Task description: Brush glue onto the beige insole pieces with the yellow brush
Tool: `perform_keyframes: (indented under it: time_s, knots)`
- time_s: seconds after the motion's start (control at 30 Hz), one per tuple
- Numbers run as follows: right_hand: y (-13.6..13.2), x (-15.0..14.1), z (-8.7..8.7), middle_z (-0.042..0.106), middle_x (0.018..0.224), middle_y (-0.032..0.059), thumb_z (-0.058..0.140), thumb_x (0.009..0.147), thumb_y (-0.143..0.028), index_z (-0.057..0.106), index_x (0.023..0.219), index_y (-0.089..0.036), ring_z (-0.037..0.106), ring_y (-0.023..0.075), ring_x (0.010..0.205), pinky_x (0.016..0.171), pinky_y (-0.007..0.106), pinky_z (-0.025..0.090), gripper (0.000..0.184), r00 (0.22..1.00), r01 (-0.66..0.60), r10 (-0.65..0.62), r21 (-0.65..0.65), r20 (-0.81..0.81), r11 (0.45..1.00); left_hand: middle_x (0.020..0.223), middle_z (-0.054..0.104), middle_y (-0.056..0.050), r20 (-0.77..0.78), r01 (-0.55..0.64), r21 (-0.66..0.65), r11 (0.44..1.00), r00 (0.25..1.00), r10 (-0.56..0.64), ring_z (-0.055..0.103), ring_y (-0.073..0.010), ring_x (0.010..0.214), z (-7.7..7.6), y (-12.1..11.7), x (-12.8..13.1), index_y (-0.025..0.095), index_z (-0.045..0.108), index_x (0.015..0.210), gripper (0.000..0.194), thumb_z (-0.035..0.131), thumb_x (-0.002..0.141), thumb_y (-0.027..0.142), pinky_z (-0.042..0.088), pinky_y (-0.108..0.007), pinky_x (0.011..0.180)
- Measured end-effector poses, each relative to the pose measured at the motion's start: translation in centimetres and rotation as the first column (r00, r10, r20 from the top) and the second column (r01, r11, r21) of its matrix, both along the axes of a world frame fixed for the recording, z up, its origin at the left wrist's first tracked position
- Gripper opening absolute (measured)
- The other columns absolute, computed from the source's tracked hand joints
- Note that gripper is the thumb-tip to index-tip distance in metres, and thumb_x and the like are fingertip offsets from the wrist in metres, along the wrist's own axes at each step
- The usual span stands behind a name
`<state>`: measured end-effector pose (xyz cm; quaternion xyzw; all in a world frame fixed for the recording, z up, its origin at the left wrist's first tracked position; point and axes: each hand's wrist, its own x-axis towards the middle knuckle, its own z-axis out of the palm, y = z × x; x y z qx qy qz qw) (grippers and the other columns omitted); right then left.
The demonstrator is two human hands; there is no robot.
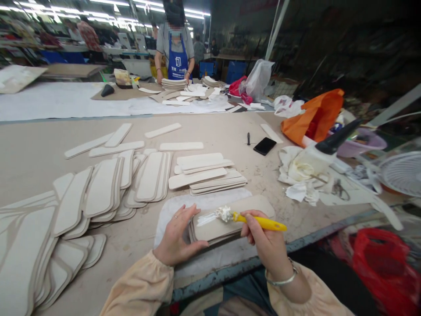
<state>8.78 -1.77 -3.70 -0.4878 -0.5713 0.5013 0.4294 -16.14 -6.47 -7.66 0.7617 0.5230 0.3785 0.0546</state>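
My right hand (263,239) is closed round the yellow handle of a brush (259,220). White paste clumps on its bristles, which touch the top of a stack of rounded beige boards (243,226). A wet white streak (207,218) runs along the left part of the top board. At the stack's left end, my left hand (179,235) has its thumb and fingers apart, bracing the edges. Under the stack lies a white sheet (171,208). Just behind it are narrow pale strips (210,175), piled up.
Overlapping rounded boards (101,188) spread across the left. A black phone (265,146), a white glue bottle (315,156) with a dark nozzle and an orange bag (312,114) are at right. Across the table, a person in a blue apron (177,59) handles stacked pieces.
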Motion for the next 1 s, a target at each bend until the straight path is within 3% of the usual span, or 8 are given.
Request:
perform_keyframes:
  time_s: [0.3,0.43,0.5,0.6,0.7,0.87,1.0]
  knots:
    - [2.9,7.2,-0.8,0.058,0.060,0.0006,0.051,0.089,-0.052,0.060,0.093,-0.016,0.048,0.0121,0.045,0.042,0.024,0.039,0.038,0.928,0.288,-0.317,0.165,0.197,0.944,0.118,0.066,-0.013,-0.043,-0.012,0.042,0.999,0.999,0.013,0.061,-0.0304,0.113,0.0,0.1,-0.2,0.022,0.027,0.146,0.093,0.074,0.070,0.049,0.043,-0.051,0.104]
    - [3.2,8.4,-0.9,0.059,0.060,0.0010,0.051,0.089,-0.051,0.061,0.092,-0.016,0.049,0.0122,0.046,0.043,0.024,0.040,0.037,0.879,0.359,-0.414,0.244,0.234,0.901,0.117,0.067,-0.013,-0.055,-0.020,0.042,0.999,0.998,0.023,0.061,-0.0307,0.113,-0.1,0.1,-0.3,0.022,0.027,0.146,0.092,0.073,0.070,0.048,0.044,-0.051,0.103]
    - [2.7,8.0,-0.6,0.059,0.059,0.0005,0.053,0.088,-0.050,0.061,0.092,-0.016,0.048,0.0114,0.045,0.042,0.023,0.039,0.035,0.884,0.389,-0.432,0.229,0.178,0.892,0.118,0.066,-0.013,-0.058,-0.019,0.036,0.999,0.998,0.021,0.060,-0.0306,0.114,-0.1,0.1,-0.3,0.022,0.027,0.146,0.093,0.073,0.070,0.049,0.044,-0.051,0.104]
    - [1.2,6.0,0.2,0.056,0.057,-0.0010,0.055,0.088,-0.049,0.060,0.094,-0.016,0.044,0.0095,0.043,0.039,0.021,0.035,0.034,0.937,0.346,-0.348,0.116,-0.002,0.931,0.119,0.065,-0.014,-0.058,-0.012,0.041,0.999,0.998,0.014,0.061,-0.0302,0.113,-0.1,0.1,-0.3,0.022,0.026,0.146,0.094,0.073,0.070,0.052,0.043,-0.051,0.104]
    - [-0.5,2.9,0.9,0.054,0.054,-0.0019,0.054,0.088,-0.049,0.061,0.092,-0.016,0.043,0.0085,0.042,0.038,0.019,0.035,0.034,0.982,0.158,-0.159,-0.014,-0.104,0.987,0.117,0.067,-0.013,-0.042,-0.005,0.063,0.998,0.999,0.008,0.062,-0.0299,0.110,-0.1,0.2,-0.2,0.022,0.026,0.146,0.098,0.072,0.068,0.058,0.044,-0.052,0.104]
    - [-1.9,-1.0,0.9,0.055,0.053,-0.0025,0.051,0.089,-0.052,0.060,0.092,-0.017,0.044,0.0085,0.042,0.039,0.019,0.035,0.037,0.990,-0.107,0.093,-0.137,-0.110,0.985,0.117,0.067,-0.014,-0.045,0.002,0.060,0.998,0.999,0.001,0.060,-0.0317,0.114,0.0,0.2,-0.2,0.022,0.029,0.145,0.102,0.074,0.062,0.061,0.043,-0.052,0.105]
    - [-1.6,-1.0,0.7,0.055,0.052,-0.0030,0.048,0.091,-0.051,0.059,0.092,-0.017,0.044,0.0087,0.042,0.041,0.020,0.035,0.036,0.989,-0.150,0.148,-0.122,-0.026,0.981,0.116,0.068,-0.013,-0.037,0.007,0.066,0.998,0.999,-0.005,0.061,-0.0318,0.113,0.1,0.1,-0.2,0.021,0.030,0.145,0.101,0.075,0.063,0.058,0.045,-0.051,0.103]
